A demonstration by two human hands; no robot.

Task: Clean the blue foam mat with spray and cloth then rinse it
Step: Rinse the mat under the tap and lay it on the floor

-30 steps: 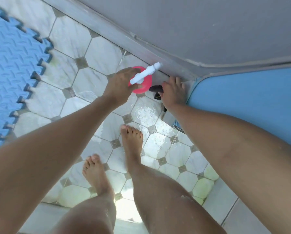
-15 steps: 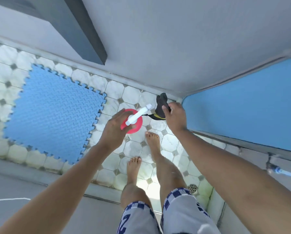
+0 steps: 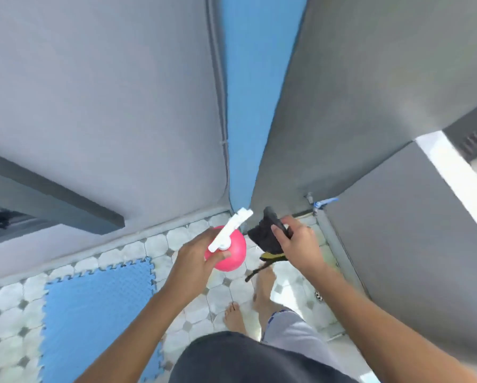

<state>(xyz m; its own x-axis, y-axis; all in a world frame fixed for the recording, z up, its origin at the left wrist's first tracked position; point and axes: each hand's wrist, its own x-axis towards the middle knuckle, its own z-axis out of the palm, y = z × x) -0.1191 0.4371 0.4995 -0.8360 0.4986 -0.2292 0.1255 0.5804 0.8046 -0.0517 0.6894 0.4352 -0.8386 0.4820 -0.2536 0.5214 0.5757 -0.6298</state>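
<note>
no brand, label or writing can be read on anything here. the left hand (image 3: 195, 261) is wrapped around a round pink bottle (image 3: 229, 254) of smooth plastic, topped by a long white sprayer (image 3: 229, 230) that points up and away. the right hand (image 3: 298, 244) is clenched on a dark cloth (image 3: 263, 234), bunched and soft, with a yellow edge and a thin dark strap hanging below it. the two hands are level and near each other, not touching. the mat (image 3: 93, 308) lies flat on the floor (image 3: 7, 319) to the left, below the left forearm: bright blue foam, a raised diamond-like tread on its face, and jigsaw teeth along its edges. the floor is pale glossy octagonal tile with small grey squares between. bare feet stand on it near the corner. grey walls rise around, with a blue panel (image 3: 248, 92) between them, and a tap (image 3: 318, 203) with a blue handle sits low on the right wall.
</note>
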